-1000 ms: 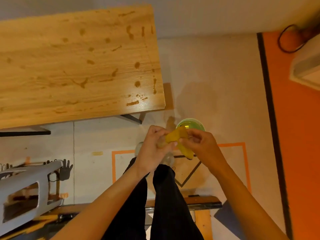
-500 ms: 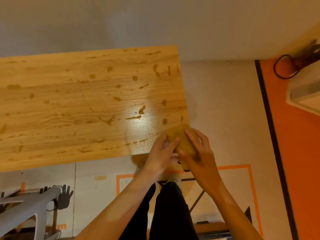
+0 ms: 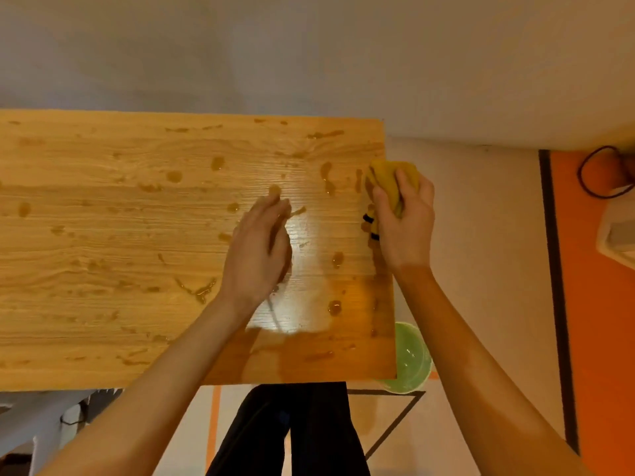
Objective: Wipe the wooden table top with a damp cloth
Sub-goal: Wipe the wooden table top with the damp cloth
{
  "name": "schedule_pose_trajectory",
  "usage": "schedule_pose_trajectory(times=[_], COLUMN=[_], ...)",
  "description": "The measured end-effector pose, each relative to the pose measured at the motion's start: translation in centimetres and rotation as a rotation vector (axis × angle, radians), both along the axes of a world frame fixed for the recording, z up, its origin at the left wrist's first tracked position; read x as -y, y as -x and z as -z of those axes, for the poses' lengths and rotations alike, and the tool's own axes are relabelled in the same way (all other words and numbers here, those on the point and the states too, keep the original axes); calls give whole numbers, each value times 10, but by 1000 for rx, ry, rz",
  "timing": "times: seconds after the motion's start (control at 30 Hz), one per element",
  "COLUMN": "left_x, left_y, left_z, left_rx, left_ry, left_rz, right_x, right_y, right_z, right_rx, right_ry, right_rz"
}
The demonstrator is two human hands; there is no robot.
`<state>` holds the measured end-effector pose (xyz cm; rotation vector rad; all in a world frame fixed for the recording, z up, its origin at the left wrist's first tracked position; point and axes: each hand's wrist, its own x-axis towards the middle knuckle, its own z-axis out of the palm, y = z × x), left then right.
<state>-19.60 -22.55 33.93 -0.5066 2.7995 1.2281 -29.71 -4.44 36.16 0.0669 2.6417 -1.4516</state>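
1. The wooden desk (image 3: 103,235) stood against a pale wall and filled the left and middle of the view; its right edge ran down past the person's right wrist.
2. Brown spills (image 3: 174,176) in drops and streaks were scattered over most of the desk top, thickest toward the right half.
3. A bright glare lay on the wood between the two hands, and a darker, wet-looking patch sat at the near right corner.
4. The right hand (image 3: 403,228) was curled tight around a bunched yellow cloth (image 3: 388,180), with the fingers wrapped over it and the thumb on its left side.
5. The cloth sat at the desk's right edge, toward the far corner; whether it pressed on the wood or was held just above could not be told.
6. A small black piece showed at the cloth's lower left, beside the thumb; what it was could not be made out.
7. The left hand (image 3: 261,249) was empty and spread loosely, fingers pointing away from the person, over the desk near the glare; contact with the wood could not be confirmed.
8. A green bowl (image 3: 410,359) stood on the floor, partly hidden under the near right corner of the desk.
9. Dark trousers (image 3: 292,431) showed below the near edge.
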Motion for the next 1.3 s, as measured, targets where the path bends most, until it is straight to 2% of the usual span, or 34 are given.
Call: schedule_pose_trajectory(times=[0.1,0.23,0.3,0.4,0.5,0.57,0.7,0.77,0.87,0.97,1.07,1.13,1.2,1.27,1.3], left_x=[27,63,78,88,90,92,94,94,92,92,93,96,97,97,96], left_y=[14,9,0,-5,-2,-3,-5,-5,-5,-6,-6,-3,-2,-3,-5], left_z=[11,23,27,31,32,33,34,35,37,38,39,39,39,40,40], left_rx=[36,76,92,106,112,113,111,116,109,97,87,81,79,74,69], left_ry=[161,273,306,343,343,337,329,332,321,304,304,306,307,301,295], left_rz=[-19,-117,-158,-133,-121,-126,-124,-116,-117,-115,-111,-115,-117,-115,-112], right_x=[21,34,35,38,52,74,153,159,104,59,100,150,184,179,161], right_y=[36,55,59,79,98,90,53,51,74,91,76,55,34,36,44], right_z=[24,59,67,68,65,65,70,74,75,68,69,71,71,71,72], right_rx=[-86,-274,-295,-270,-262,-255,-310,-395,-483,-271,-295,-380,-427,-453,-481], right_ry=[-83,-617,-708,-712,-680,-744,-742,-738,-847,-724,-706,-666,-652,-655,-694], right_rz=[-110,-216,-271,-312,-256,-272,-545,-645,-483,-279,-184,-290,-499,-660,-660])
